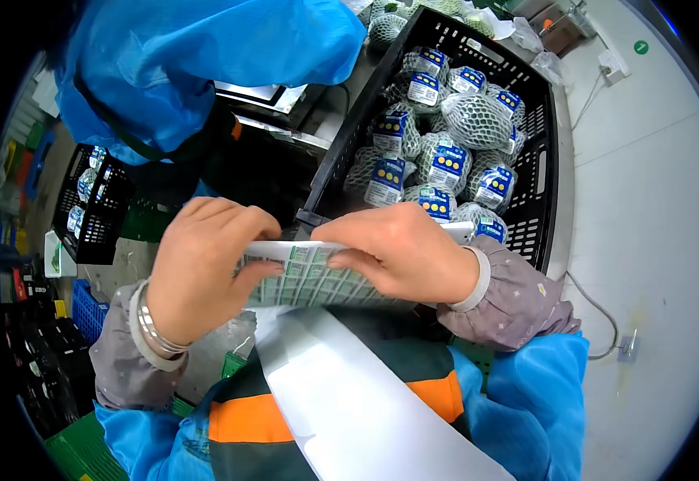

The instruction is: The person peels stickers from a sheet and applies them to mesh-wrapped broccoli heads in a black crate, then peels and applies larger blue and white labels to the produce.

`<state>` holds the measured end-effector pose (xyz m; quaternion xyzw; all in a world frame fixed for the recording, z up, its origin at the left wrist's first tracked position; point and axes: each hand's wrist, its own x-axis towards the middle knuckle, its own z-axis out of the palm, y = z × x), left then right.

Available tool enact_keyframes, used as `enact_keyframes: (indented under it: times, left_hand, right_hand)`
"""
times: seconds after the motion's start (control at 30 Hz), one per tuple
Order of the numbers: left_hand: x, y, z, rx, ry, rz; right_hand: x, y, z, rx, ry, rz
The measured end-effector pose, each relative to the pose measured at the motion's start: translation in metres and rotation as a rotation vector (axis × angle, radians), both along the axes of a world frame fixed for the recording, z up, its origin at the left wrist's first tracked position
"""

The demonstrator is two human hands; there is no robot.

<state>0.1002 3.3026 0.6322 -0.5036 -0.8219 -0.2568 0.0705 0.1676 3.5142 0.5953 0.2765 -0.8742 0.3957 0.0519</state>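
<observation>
Between my two hands stretches a sheet of stickers (317,280), white on its upper edge and printed with rows of small green labels. My left hand (205,268) pinches its left end between thumb and fingers. Further right, my right hand (410,252) grips the upper edge, thumb in front and fingers behind. A long white paper strip (365,401) hangs below the sheet, over my dark green and orange apron. Just beyond my right hand stands a black crate (554,172) holding several round items in white foam nets (478,120) with blue labels.
A co-worker in a blue smock (197,48) stands at the upper left, close to the crate. Another black crate (97,252) with netted items is low on the left, near a blue basket (85,313). A white wall (646,216) runs along the right.
</observation>
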Motion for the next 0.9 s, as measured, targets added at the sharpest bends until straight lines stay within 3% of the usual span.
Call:
enact_keyframes:
  times: [0.1,0.27,0.33,0.4,0.47,0.53,0.67,0.73,0.8,0.83,0.9]
  left_hand:
    - [0.003,0.002,-0.011,-0.097,-0.12,-0.041]
    - [-0.003,-0.002,-0.015,-0.16,-0.252,-0.012]
    - [-0.009,-0.007,-0.01,-0.177,-0.318,0.002]
    - [-0.014,-0.01,-0.009,-0.166,-0.359,0.012]
    - [-0.016,-0.01,-0.008,-0.18,-0.376,-0.011]
    - [-0.018,-0.01,-0.013,-0.161,-0.352,-0.055]
    - [-0.018,-0.008,-0.016,-0.092,-0.403,-0.023]
    - [-0.015,-0.007,-0.015,0.011,-0.426,0.01]
    - [-0.016,-0.011,-0.015,-0.07,-0.421,-0.005]
    - [-0.016,-0.014,-0.02,-0.088,-0.377,-0.026]
    - [-0.015,-0.018,-0.016,-0.203,-0.373,-0.024]
  right_hand:
    - [0.005,0.007,-0.006,-0.024,-0.13,0.046]
    - [0.026,0.02,0.01,0.14,0.154,-0.245]
    - [0.041,0.048,0.004,-0.144,0.229,-0.504]
    - [0.058,0.076,-0.003,-0.209,0.1,-0.839]
    - [0.062,0.085,-0.017,-0.532,-0.193,-0.759]
    - [0.062,0.074,-0.028,-0.667,-0.305,-0.554]
    - [0.058,0.064,-0.022,-0.794,-0.222,-0.564]
    - [0.063,0.067,-0.017,-0.728,-0.28,-0.533]
    - [0.063,0.066,-0.018,-0.544,-0.307,-0.633]
    - [0.058,0.065,-0.018,-0.479,-0.212,-0.651]
    - [0.051,0.075,-0.015,-0.098,0.016,-0.578]
